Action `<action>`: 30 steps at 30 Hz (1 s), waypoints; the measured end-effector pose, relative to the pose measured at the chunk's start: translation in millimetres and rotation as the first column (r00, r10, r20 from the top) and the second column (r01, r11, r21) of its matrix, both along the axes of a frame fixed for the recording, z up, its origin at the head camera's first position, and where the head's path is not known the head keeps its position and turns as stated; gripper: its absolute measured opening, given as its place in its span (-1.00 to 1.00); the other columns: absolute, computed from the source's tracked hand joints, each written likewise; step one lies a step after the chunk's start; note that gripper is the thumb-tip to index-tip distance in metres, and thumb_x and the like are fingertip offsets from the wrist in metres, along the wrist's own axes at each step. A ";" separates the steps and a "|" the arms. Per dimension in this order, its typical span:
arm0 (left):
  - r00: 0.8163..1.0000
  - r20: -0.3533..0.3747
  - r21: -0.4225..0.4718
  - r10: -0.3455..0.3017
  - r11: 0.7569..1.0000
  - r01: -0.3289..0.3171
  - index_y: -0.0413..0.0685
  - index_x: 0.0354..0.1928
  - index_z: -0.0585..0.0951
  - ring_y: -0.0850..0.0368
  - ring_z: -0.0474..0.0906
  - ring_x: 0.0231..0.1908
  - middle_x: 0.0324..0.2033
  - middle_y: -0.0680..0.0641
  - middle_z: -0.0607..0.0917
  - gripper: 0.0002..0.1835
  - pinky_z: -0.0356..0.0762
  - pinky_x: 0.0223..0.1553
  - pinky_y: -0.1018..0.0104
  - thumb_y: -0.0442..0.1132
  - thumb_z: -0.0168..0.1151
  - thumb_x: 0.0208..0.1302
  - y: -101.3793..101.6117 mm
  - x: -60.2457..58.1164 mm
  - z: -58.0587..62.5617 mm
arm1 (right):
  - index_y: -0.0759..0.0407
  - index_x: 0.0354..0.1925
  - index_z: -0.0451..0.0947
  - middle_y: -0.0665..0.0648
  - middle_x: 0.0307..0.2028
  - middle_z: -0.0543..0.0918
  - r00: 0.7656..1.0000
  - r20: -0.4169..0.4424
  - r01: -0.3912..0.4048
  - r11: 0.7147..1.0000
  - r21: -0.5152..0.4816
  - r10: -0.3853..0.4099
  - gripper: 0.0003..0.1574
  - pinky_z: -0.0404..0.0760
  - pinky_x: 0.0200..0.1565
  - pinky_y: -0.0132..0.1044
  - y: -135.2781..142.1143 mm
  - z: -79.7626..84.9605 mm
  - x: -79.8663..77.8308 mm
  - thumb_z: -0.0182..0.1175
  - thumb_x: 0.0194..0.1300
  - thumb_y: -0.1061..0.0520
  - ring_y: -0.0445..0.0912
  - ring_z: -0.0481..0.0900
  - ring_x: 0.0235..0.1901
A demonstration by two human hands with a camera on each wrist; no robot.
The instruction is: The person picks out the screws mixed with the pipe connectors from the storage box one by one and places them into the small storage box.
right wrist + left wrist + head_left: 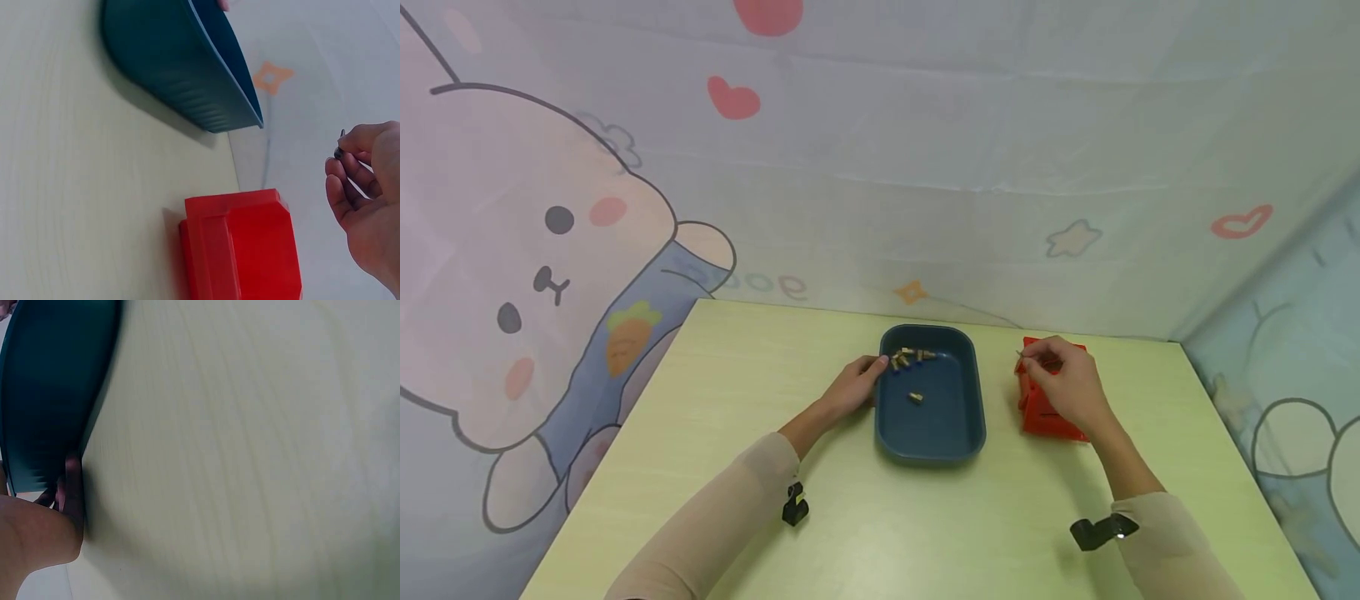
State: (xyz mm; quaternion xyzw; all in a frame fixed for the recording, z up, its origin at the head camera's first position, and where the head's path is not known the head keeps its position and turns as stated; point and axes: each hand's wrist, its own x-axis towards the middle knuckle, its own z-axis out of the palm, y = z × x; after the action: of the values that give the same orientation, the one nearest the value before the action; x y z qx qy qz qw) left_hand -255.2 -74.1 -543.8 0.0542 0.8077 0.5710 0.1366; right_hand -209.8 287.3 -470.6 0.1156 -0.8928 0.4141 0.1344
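Note:
My left hand (pixel 853 386) grips the left wall of a dark blue plastic tub (pixel 931 429), thumb at the rim and fingers along the outside. Inside the tub, several small brass fittings (pixel 904 360) lie bunched at the far left, and one brass fitting (pixel 916 397) lies apart near the middle. Over a red plastic bin (pixel 1051 423), my right hand (pixel 1070 383) pinches a small dark metal piece with a thin shank (pixel 339 152) between thumb and fingertips. The hand hides part of the bin in the head view; the right wrist view shows the bin's open side (pixel 262 250).
Both containers stand on a pale wooden table (pixel 760 358), the red bin to the right of the tub. A printed cloth (pixel 880 150) hangs behind the table's far edge. Small black cameras (pixel 795 504) are strapped to both sleeves.

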 end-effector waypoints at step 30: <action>1.000 -0.022 -0.018 -0.011 1.000 0.010 -0.13 0.50 0.46 -0.17 0.39 0.45 0.43 -0.21 0.52 -0.35 0.36 0.44 -0.11 0.19 -0.06 0.69 1.6 -1.4 -2.0 | 0.25 -0.02 0.71 0.20 -0.20 0.72 0.990 0.042 0.133 0.991 0.025 -0.134 -0.81 0.53 -0.24 -0.54 33.1 -7.2 -8.4 0.30 0.53 0.15 -0.05 0.57 -0.25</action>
State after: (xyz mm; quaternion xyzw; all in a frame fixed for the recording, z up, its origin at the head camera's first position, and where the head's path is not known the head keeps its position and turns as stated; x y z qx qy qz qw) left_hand -256.6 -72.5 -545.8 0.0636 0.8139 0.5624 0.1310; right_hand -218.2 320.4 -477.8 0.0480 -0.9058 0.3966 0.1410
